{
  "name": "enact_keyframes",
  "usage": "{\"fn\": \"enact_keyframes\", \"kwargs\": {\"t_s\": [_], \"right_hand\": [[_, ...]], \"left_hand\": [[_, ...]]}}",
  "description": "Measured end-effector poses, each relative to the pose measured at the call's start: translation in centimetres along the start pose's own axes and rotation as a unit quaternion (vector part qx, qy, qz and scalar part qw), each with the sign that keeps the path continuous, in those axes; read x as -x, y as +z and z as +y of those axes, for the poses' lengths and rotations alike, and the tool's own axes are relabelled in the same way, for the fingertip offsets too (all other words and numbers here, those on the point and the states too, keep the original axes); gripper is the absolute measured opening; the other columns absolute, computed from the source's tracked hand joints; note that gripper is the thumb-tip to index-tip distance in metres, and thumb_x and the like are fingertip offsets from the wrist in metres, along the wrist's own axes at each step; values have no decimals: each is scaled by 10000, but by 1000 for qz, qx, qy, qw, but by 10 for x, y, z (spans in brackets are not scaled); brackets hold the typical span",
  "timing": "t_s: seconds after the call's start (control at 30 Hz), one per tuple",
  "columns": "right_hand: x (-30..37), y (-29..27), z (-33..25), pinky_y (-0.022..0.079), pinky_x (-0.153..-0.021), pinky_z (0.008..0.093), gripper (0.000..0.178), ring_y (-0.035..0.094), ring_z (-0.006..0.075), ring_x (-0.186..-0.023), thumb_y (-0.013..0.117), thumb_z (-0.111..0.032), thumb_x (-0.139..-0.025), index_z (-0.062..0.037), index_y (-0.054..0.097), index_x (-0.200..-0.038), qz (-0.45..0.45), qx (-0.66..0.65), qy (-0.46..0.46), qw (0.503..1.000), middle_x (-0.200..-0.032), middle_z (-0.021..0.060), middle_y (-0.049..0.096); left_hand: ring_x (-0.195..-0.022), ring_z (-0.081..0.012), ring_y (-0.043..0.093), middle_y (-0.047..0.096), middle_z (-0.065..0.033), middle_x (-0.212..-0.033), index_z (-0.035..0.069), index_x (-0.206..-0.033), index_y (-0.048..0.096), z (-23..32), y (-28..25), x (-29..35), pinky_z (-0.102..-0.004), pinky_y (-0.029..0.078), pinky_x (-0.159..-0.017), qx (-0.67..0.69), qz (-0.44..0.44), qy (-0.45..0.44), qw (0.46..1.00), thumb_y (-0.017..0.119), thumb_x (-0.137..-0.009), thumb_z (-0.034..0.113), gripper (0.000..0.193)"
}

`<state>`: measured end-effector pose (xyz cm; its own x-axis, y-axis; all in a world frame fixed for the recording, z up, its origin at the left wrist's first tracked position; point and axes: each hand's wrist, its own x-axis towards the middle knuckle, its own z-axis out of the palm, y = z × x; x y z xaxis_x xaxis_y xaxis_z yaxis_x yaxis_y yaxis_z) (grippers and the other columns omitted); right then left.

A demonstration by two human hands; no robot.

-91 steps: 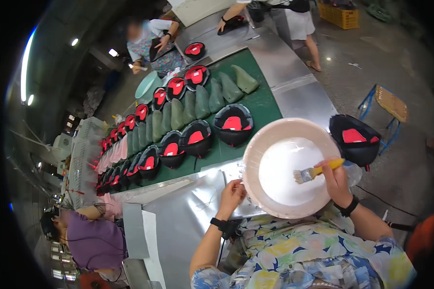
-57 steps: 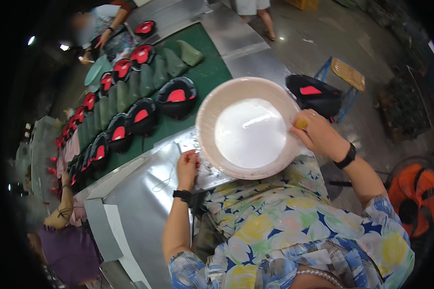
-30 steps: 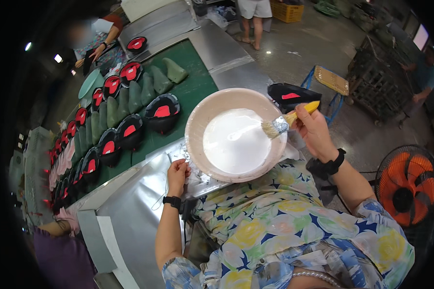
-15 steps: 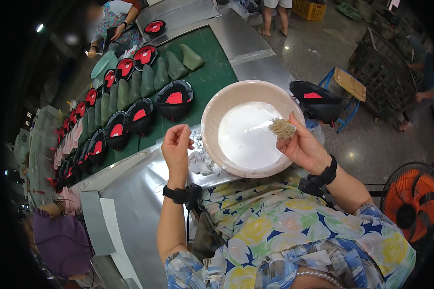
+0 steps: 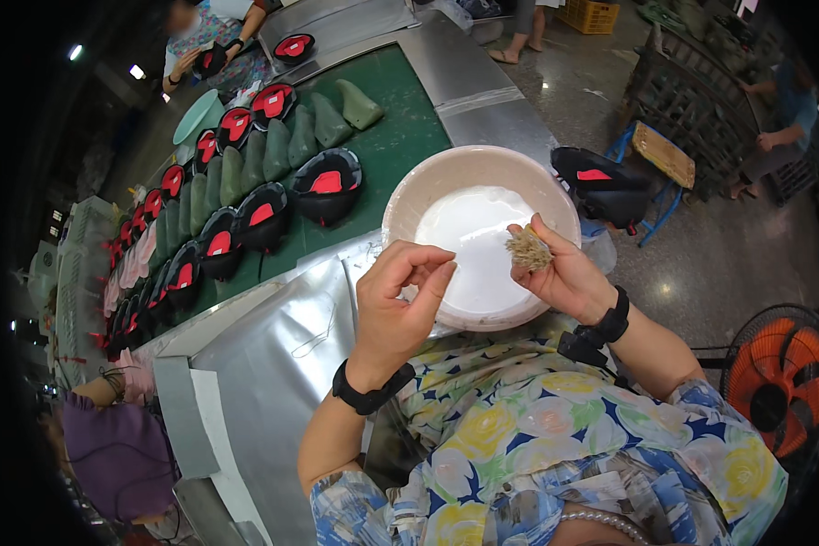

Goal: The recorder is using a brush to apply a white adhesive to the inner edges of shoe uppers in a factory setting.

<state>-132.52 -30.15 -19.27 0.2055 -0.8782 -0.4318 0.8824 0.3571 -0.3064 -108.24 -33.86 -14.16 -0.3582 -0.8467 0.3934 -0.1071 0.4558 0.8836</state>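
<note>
My right hand (image 5: 569,278) grips a brush, its tan, ragged bristles (image 5: 529,249) turned toward my left hand, above the right side of a beige basin (image 5: 409,187). White liquid (image 5: 469,227) covers the basin's bottom. My left hand (image 5: 400,296) is over the basin's near left rim, thumb and forefinger pinched together and the other fingers curled. Whatever the pinch may hold is too small to make out. A black shoe upper with a red inside (image 5: 601,187) lies just right of the basin.
Left of the basin, a green conveyor belt (image 5: 387,100) carries rows of black shoe uppers (image 5: 328,187) and green shoe lasts (image 5: 359,105). A metal sheet (image 5: 273,337) covers the near left. On the right are a stool (image 5: 662,155) and an orange fan (image 5: 778,382). Other people work nearby.
My left hand has moved right, from beside the basin to over its near rim, closer to the brush. The brush has shifted slightly and stays in my right hand.
</note>
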Motion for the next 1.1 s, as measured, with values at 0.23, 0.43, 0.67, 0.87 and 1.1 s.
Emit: {"fn": "enact_keyframes", "kwargs": {"t_s": [0.23,0.43,0.67,0.87,1.1], "right_hand": [[-1,8,11,526,-938,344,342,634,166,-1048,525,-375,-1045,-65,632,-1139,9,78,-65,995,-1120,43,644],[-1,8,14,473,-997,346,326,611,151,-1045,512,-348,-1058,-59,621,-1164,-19,116,-109,987,-1105,44,638],[2,3,9,474,-996,330,238,615,158,-1040,538,-226,-1053,-64,551,-1226,-83,223,-218,947,-1133,92,661],[7,2,3,512,-988,303,262,632,185,-1124,663,42,-918,-77,540,-1116,-119,343,-360,859,-1188,138,658],[25,7,8,538,-975,330,234,643,252,-1151,705,84,-862,-57,580,-1000,-119,429,-434,784,-1194,162,664]], "left_hand": [[-628,-94,559,643,-49,-797,17,-949,731,6,5,0,-240,443,-597,-52,5,35,998,726,-842,-6,110],[-726,-102,617,663,-52,-857,8,-969,729,9,3,1,-231,486,-669,-71,-21,7,997,716,-865,-6,106],[-700,-67,563,625,-14,-823,8,-902,674,2,-2,1,-214,458,-657,-76,27,-4,997,737,-863,4,74],[-744,-50,572,598,16,-859,2,-896,651,-14,-14,4,-198,461,-691,2,58,-86,995,732,-898,27,85],[-736,-81,585,627,-21,-835,-10,-971,698,0,-5,4,-217,469,-676,-69,54,11,996,726,-881,6,95]]}}
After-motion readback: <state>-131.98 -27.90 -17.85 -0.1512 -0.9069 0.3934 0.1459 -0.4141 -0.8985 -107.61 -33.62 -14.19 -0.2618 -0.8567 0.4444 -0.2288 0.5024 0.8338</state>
